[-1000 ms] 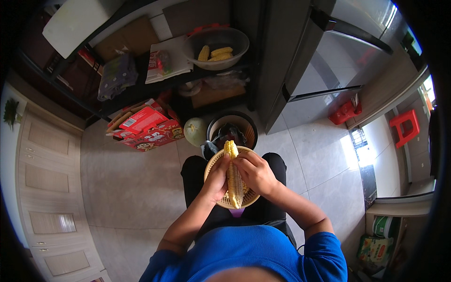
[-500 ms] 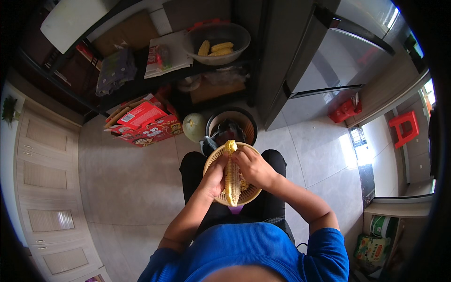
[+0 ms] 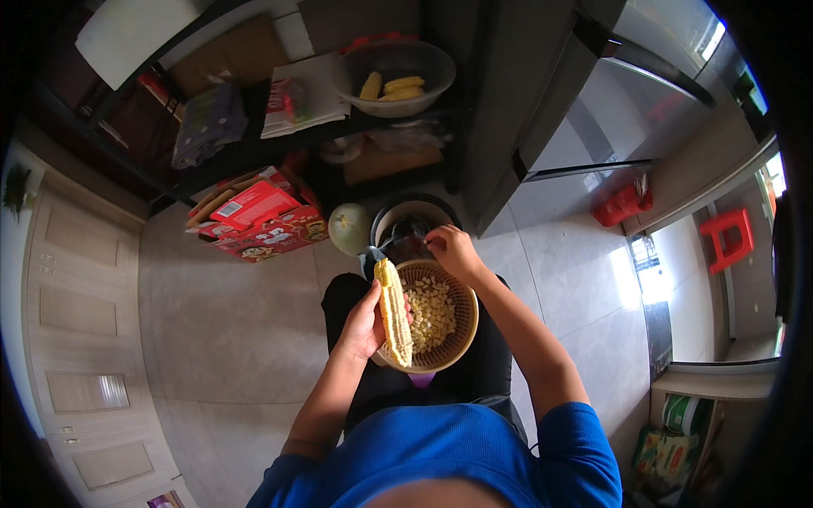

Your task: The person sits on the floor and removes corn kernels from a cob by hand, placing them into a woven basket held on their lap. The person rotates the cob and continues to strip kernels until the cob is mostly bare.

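My left hand (image 3: 364,326) is wrapped round an ear of corn (image 3: 393,313), tilted over the left part of a yellow plastic basket (image 3: 471,326). Much of the cob is stripped, with yellow kernels left at its far tip and along one side. Loose corn kernels (image 3: 432,313) cover the basket's bottom. The basket rests on my lap, between my thighs. Beyond it, my right hand (image 3: 456,252) is over the near right rim of a round trash bin (image 3: 453,222) lined with a dark bag. Its fingertips are pinched together; anything between them is too small to make out.
A pale green melon (image 3: 349,229) and an open red carton (image 3: 267,224) stand left of the bin. On the shelf behind, a translucent bowl (image 3: 436,72) holds several ears of corn (image 3: 401,87). A grey refrigerator (image 3: 584,110) rises at the right, with a red stool (image 3: 727,240) farther off.
My right hand has left the cob and moved up and right to the bin. The left hand has shifted the ear left, uncovering the kernels in the basket.
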`<state>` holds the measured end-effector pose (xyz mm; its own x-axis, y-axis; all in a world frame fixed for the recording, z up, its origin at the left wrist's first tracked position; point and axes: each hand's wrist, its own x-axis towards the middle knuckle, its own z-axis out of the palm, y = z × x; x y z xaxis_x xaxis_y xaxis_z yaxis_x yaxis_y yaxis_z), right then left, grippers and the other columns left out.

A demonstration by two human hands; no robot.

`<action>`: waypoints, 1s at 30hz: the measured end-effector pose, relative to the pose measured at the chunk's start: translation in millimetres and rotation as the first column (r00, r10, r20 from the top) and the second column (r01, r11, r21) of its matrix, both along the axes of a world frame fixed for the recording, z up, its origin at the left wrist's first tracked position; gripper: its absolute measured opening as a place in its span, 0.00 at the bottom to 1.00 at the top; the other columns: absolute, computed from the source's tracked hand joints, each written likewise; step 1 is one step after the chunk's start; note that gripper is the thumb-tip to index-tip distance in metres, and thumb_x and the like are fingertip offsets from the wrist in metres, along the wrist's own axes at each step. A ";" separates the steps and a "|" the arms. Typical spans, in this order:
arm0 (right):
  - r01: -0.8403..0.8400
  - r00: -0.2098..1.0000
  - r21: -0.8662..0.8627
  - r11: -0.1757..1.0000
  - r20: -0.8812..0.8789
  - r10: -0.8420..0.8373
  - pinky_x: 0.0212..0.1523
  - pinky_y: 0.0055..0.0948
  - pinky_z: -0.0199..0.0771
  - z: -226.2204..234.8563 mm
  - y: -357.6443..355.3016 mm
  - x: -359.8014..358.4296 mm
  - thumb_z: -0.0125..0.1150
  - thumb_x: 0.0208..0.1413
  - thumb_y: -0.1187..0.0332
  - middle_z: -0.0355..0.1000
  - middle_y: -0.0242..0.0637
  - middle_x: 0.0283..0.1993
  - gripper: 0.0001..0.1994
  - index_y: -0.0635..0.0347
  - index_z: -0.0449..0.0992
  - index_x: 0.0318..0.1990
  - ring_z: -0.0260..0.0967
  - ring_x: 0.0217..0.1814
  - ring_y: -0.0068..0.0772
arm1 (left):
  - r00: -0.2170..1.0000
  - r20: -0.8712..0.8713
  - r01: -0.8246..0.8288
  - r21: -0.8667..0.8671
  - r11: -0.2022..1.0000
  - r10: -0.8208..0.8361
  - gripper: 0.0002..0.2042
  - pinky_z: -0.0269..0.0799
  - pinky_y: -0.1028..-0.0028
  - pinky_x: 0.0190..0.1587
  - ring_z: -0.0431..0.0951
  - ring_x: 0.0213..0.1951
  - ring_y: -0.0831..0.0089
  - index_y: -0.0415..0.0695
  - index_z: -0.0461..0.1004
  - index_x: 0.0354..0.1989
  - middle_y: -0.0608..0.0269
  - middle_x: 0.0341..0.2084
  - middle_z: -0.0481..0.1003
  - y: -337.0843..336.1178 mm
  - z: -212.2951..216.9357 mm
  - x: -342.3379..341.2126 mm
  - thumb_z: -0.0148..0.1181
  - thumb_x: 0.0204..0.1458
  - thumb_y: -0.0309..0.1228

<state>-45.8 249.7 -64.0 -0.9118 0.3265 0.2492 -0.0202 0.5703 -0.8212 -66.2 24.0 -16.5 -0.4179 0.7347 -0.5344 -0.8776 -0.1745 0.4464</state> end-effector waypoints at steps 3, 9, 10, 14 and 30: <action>-0.072 0.997 0.010 0.997 0.038 0.071 0.38 0.31 0.71 -8.9 3.0 -12.7 0.57 0.43 0.75 0.72 0.43 0.31 0.07 0.62 0.76 0.32 0.70 0.33 0.42 | 1.000 -0.006 0.004 0.016 1.000 -0.003 0.22 0.72 0.66 0.35 0.73 0.29 0.64 0.40 0.63 0.45 0.56 0.29 0.71 1.2 3.6 -3.3 0.43 0.56 0.48; -0.146 0.906 -0.213 0.966 0.362 0.217 0.38 0.29 0.71 18.2 -12.3 15.1 0.56 0.51 0.67 0.73 0.45 0.37 0.11 0.62 0.74 0.40 0.71 0.37 0.39 | 0.999 -0.025 -0.023 0.029 0.999 0.024 0.21 0.73 0.66 0.36 0.73 0.31 0.65 0.41 0.62 0.45 0.56 0.31 0.71 -3.3 -2.8 -6.1 0.44 0.56 0.47; -0.198 0.903 -0.228 0.954 0.335 0.267 0.39 0.30 0.71 20.4 -11.8 20.4 0.55 0.51 0.66 0.73 0.46 0.37 0.12 0.62 0.73 0.41 0.71 0.38 0.41 | 1.000 -0.003 -0.027 0.012 1.000 0.027 0.20 0.73 0.66 0.36 0.73 0.31 0.66 0.41 0.63 0.45 0.56 0.31 0.71 -2.7 -5.2 -5.3 0.44 0.56 0.46; -0.261 0.908 -0.151 0.953 0.296 0.296 0.39 0.32 0.70 9.7 -10.7 40.7 0.54 0.52 0.67 0.73 0.47 0.37 0.13 0.62 0.72 0.43 0.71 0.38 0.44 | 1.000 -0.020 -0.009 0.034 0.999 0.010 0.20 0.73 0.65 0.35 0.73 0.31 0.67 0.41 0.63 0.44 0.56 0.31 0.71 1.5 -6.6 -3.0 0.46 0.55 0.46; -0.228 0.946 0.127 0.965 0.261 0.190 0.36 0.40 0.70 33.6 -5.1 32.9 0.51 0.50 0.71 0.72 0.51 0.32 0.11 0.62 0.71 0.42 0.69 0.35 0.54 | 0.987 -0.161 0.011 -0.003 1.000 -0.012 0.17 0.69 0.73 0.42 0.71 0.39 0.76 0.44 0.64 0.49 0.65 0.37 0.70 13.4 -18.6 16.3 0.49 0.55 0.41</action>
<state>-12.9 244.6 -30.4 -0.9944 0.0976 0.0415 0.0381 0.6943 -0.7187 -49.9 37.5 -35.1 -0.4903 0.7391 -0.4620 -0.7961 -0.1639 0.5826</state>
